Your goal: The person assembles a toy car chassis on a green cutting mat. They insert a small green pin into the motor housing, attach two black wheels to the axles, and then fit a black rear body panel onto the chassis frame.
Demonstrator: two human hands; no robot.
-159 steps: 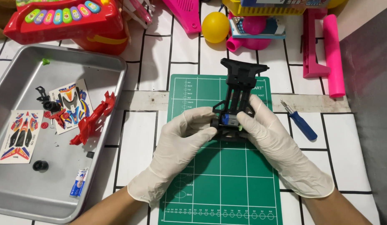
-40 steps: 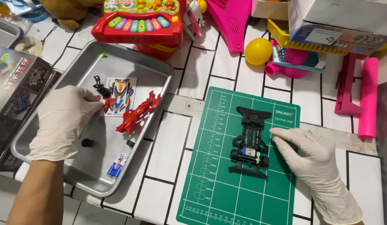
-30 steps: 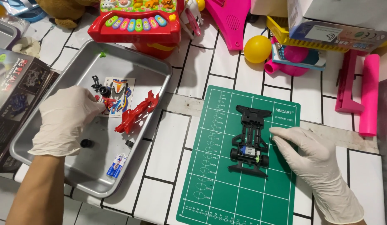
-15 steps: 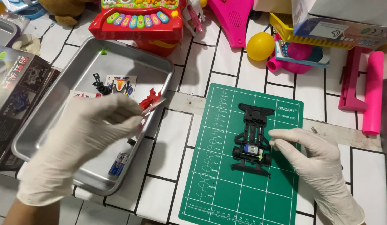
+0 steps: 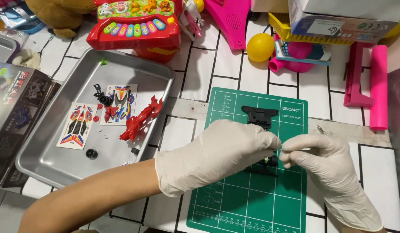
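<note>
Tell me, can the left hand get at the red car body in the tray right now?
Probably yes: the left hand is over the mat, and the red car body lies uncovered in the tray.

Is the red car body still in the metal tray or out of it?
In. The red car body lies inside the metal tray, beside the sticker sheets; neither gloved hand touches it.
</note>
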